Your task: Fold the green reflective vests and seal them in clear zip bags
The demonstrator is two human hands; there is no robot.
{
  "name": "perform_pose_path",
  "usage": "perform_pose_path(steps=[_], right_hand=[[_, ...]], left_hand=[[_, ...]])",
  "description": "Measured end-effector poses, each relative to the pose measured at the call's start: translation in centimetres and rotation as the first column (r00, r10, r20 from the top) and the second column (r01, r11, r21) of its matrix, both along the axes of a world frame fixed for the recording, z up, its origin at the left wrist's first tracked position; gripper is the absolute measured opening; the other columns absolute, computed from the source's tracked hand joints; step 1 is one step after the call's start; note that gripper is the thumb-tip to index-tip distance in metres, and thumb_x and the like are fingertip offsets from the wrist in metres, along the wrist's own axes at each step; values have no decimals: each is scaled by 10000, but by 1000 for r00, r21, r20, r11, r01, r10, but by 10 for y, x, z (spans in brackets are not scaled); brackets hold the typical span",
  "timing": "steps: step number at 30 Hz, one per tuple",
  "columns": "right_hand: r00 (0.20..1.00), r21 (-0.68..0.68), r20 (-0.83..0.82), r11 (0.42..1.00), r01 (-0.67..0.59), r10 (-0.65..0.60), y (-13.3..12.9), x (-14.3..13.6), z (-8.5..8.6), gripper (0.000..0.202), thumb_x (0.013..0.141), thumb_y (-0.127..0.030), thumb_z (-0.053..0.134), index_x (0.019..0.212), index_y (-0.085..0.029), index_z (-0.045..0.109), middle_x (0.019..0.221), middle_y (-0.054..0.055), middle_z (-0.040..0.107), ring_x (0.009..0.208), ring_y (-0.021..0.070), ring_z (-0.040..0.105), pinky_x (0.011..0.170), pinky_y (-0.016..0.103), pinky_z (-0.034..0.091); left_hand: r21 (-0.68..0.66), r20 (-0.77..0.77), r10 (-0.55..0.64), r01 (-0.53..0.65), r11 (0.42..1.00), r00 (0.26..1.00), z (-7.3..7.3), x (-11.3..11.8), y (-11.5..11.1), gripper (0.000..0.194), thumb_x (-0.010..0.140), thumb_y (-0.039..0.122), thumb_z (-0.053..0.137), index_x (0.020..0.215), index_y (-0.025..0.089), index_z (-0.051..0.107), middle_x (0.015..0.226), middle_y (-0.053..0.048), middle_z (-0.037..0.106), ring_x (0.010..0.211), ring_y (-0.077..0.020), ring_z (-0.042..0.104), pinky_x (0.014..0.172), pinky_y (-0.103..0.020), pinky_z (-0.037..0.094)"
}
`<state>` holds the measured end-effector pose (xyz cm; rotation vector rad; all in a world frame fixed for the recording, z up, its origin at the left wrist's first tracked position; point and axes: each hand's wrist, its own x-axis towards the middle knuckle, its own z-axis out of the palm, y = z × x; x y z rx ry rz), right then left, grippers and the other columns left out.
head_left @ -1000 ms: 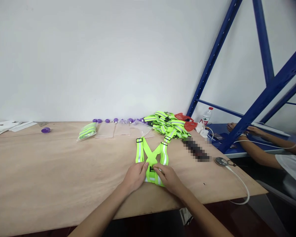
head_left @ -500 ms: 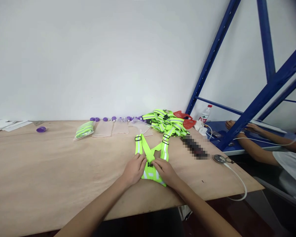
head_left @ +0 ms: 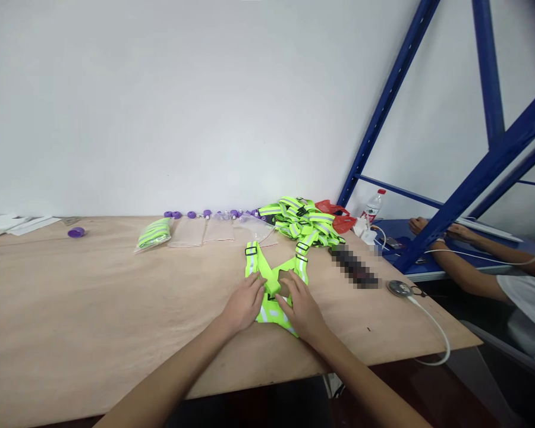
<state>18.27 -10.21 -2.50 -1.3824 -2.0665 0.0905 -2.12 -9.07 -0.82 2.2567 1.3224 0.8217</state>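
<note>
A neon-yellow reflective strap vest (head_left: 273, 314) with grey stripes and black buckles lies on the wooden table, partly folded near the front edge. My left hand (head_left: 244, 302) rests on its left side, fingers pressed together on the strap. Over the right side is my right hand (head_left: 302, 306), its fingers apart and touching the straps. Behind the vest is a heap of similar straps (head_left: 289, 217). To the left, a clear bag (head_left: 154, 234) holds a folded vest, beside flat clear bags (head_left: 186, 232).
Purple round items (head_left: 191, 214) line the wall, and a purple cup (head_left: 76, 232) lies at left. At right are a pixelated dark object (head_left: 354, 267), a round device (head_left: 400, 288) with a white cable, a bottle (head_left: 373, 205) and a blue rack (head_left: 446, 202). Another person's arms are beyond.
My right hand has lifted its fingers from the middle of the vest and spread them slightly up and to the right. My left hand stays almost in place. The view has shifted slightly.
</note>
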Motion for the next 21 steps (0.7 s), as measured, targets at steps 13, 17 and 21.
perform_pose_path(steps=[13,17,21], right_hand=[[954,-288,-43,911,-295,296,-5,6,21,665,985,-456,505,1567,-217,290,1626,163,296,1516,271,252,1195,505,312],[950,-281,-48,909,-309,308,-2,5,20,672,989,-443,502,1578,-219,268,1629,158,289,1519,272,245,1198,514,306],[947,-291,-66,902,-319,313,0,5,19,682,983,-456,515,1577,-222,274,1632,153,284,1516,267,254,1204,502,305]], left_hand=[[-42,-77,-126,123,991,989,5,-5,4,484,1048,355,303,1464,176,474,1558,-142,430,1475,-262,351,1201,-503,308],[-83,-51,-166,162,983,985,11,-7,1,494,1044,389,334,1494,208,429,1606,-128,352,1488,-253,325,1191,-478,328],[-70,-57,-215,211,975,975,14,-6,-1,471,1027,385,396,1468,234,468,1591,-117,383,1495,-266,305,1181,-498,338]])
